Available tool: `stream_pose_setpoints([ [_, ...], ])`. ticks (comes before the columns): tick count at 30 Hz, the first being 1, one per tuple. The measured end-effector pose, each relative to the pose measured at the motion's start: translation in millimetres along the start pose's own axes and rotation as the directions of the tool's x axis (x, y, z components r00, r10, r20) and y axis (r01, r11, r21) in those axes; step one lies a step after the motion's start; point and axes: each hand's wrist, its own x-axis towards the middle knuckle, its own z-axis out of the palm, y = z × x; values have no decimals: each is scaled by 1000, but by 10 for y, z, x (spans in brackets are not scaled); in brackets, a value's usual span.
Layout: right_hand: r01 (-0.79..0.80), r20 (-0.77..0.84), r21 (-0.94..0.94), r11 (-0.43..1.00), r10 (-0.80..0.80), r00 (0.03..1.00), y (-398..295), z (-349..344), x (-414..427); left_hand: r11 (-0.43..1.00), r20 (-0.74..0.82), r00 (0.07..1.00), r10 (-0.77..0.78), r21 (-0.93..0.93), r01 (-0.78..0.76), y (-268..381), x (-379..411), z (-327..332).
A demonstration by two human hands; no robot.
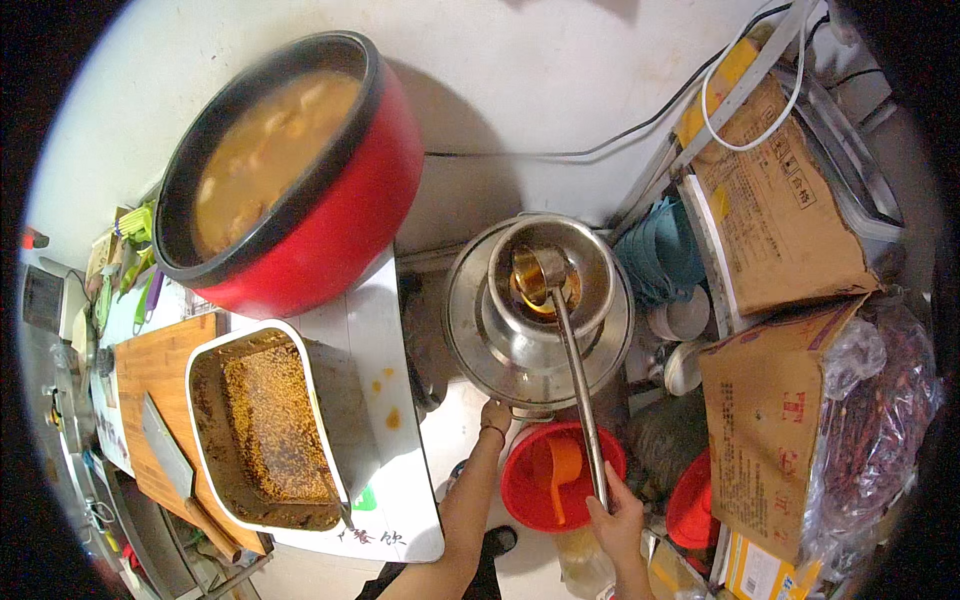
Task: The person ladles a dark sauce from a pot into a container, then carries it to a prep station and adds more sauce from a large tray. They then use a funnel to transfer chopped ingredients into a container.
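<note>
My right hand [619, 516] grips the long handle of a steel ladle [576, 367]. The ladle's bowl is down inside a steel pot [551, 225] with amber liquid, likely oil, at its bottom. This pot sits on or in a wider round steel vessel [472, 322]; which of the two is unclear. At that vessel's near rim is my left hand [495, 415], its fingertips partly hidden by the edge. Just below, a red plastic bucket [517, 487] holds an orange plastic scoop [564, 466].
Left, a white table [397, 465] bears a red pot of brown broth [352, 217], a rectangular container of seeds in oil [274, 420], and a cleaver [169, 446] on a wooden board [142, 360]. Cardboard boxes [757, 420] and blue baskets [660, 255] crowd the right.
</note>
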Motion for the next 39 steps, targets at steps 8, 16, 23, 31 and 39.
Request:
stream_pose_setpoints([
  [8, -32, 1, 5, 999, 32, 1000, 37, 107, 30, 461, -4, 901, -434, -860, 218, 109, -724, 59],
  [16, 83, 27, -31, 996, -82, 996, 370, 145, 123, 772, 287, 748, 598, 43, -634, -503, -2758, -160],
  [23, 65, -51, -402, 913, -93, 994, 458, 172, 387, 821, 432, 824, 365, -567, -66, 78, -4103, -1709],
  [31, 533, 8, -312, 787, -559, 829, -1466, 534, 129, 571, -450, 891, -53, -746, -343, 325, -4053, -3743],
  [39, 749, 594, -619, 234, -484, 642, -2095, 1117, -50, 327, -130, 986, -107, -941, -89, 648, -3480, -4516],
])
